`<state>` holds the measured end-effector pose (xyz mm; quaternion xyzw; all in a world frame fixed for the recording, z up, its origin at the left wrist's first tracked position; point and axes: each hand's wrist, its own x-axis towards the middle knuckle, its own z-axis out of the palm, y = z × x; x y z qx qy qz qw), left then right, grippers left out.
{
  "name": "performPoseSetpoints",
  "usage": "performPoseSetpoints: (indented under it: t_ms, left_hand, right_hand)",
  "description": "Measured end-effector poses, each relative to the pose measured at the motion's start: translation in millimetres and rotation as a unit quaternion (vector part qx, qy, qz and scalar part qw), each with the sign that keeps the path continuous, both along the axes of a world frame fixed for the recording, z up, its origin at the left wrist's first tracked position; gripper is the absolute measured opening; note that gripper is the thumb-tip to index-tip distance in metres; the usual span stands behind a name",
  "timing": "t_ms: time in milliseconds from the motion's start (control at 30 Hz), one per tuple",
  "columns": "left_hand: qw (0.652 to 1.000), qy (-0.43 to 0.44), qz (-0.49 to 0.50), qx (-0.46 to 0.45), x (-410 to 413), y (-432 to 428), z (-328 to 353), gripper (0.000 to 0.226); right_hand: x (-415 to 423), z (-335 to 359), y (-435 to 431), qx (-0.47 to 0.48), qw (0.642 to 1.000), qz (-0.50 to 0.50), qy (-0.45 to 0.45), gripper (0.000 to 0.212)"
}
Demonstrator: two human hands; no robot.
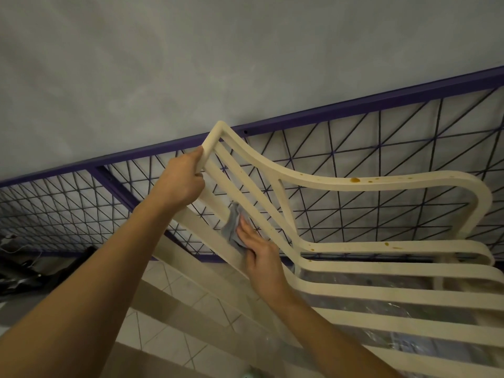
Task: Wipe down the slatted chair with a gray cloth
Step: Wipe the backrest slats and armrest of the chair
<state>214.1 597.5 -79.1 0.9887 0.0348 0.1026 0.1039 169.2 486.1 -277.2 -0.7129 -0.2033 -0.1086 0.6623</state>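
Floor point(163, 331): pale tiles with dark joints, seen between the lowest slats
Chair point(381, 184): cream, slatted, tilted across the view; seat slats run to the lower right, back slats rise to the upper left, and one curved armrest loops round at the right
Plastic point(354, 279): a clear, crinkled sheet shows through the gaps in the seat
Right hand point(261, 257): reaches in from the bottom, fingers stretched fairly straight and laid on the cloth, pressing it against a back slat; the thumb cannot be made out
Cloth point(231, 227): gray, bunched, lying on the back slat about halfway up, partly under the right fingertips and sticking out beyond them
Left hand point(180, 181): fingers curled round the upper corner of the chair back, gripping its side rail
Stains point(355, 180): brown spots on top of the armrest, with a few more where the back meets the seat
Clutter point(41, 271): dark objects on the floor at the far left, too dim to tell apart
Mesh point(354, 105): purple-framed wire panel with a triangle pattern, standing behind the chair against the wall
Wall point(191, 64): plain mottled gray, filling the top of the view
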Motion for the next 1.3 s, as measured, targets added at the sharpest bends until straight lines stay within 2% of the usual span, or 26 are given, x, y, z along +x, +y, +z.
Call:
performPoseSetpoints:
  t_ms: [100, 233, 300, 400, 500, 600, 767, 900, 1000, 1067, 1133, 1200, 1300]
  left_hand:
    - [1.000, 0.004, 0.002, 0.007, 0, -1, -1, 0.061]
    - [1.000, 0.002, 0.001, 0.003, -1, -2, -1, 0.060]
    - [1.000, 0.003, 0.000, 0.010, 0, -3, -1, 0.060]
    - [1.000, 0.004, -0.009, 0.013, 1, -4, 1, 0.061]
    - [0.999, 0.006, -0.018, -0.030, 1, -3, 4, 0.058]
    - [0.998, -0.012, -0.051, -0.047, -1, -3, 8, 0.046]
    - [0.999, -0.015, -0.018, -0.028, 3, -1, 6, 0.052]
    - [0.999, -0.011, -0.016, -0.027, 2, -1, 4, 0.055]
    - [1.000, -0.010, -0.013, -0.010, 2, -2, 2, 0.055]
    - [1.000, -0.008, -0.014, 0.008, 1, -2, 2, 0.057]
    - [1.000, -0.006, -0.013, 0.017, 1, -3, 2, 0.059]
    - [1.000, 0.000, -0.012, 0.019, 1, -3, 2, 0.060]
    - [1.000, 0.003, -0.026, 0.005, 2, 0, 1, 0.061]
  right_hand:
    - [-4, -24, -16, -0.011, 0.999, -0.009, 0.047, 0.056]
    - [14, -16, -34, -0.051, 0.988, -0.001, 0.147, 0.043]
    - [27, 12, -34, 0.036, 0.982, 0.012, 0.184, 0.029]
    - [39, 72, -25, 0.156, 0.976, 0.026, 0.148, 0.027]
    - [52, 115, -9, 0.185, 0.981, 0.023, 0.057, 0.035]
    - [63, 123, 7, 0.143, 0.989, 0.015, 0.013, 0.044]
    - [71, 100, 22, 0.070, 0.997, -0.034, -0.002, 0.048]
    - [66, 68, 15, 0.021, 0.998, -0.052, 0.019, 0.049]
    - [61, 54, 5, 0.019, 0.997, -0.043, 0.065, 0.040]
    - [65, 61, 3, -0.018, 0.996, -0.034, 0.079, 0.027]
    - [70, 80, 3, -0.124, 0.988, -0.034, 0.080, 0.016]
    - [69, 108, 7, -0.141, 0.987, -0.015, 0.077, 0.018]
    - [67, 136, 23, -0.130, 0.991, -0.021, -0.013, 0.035]
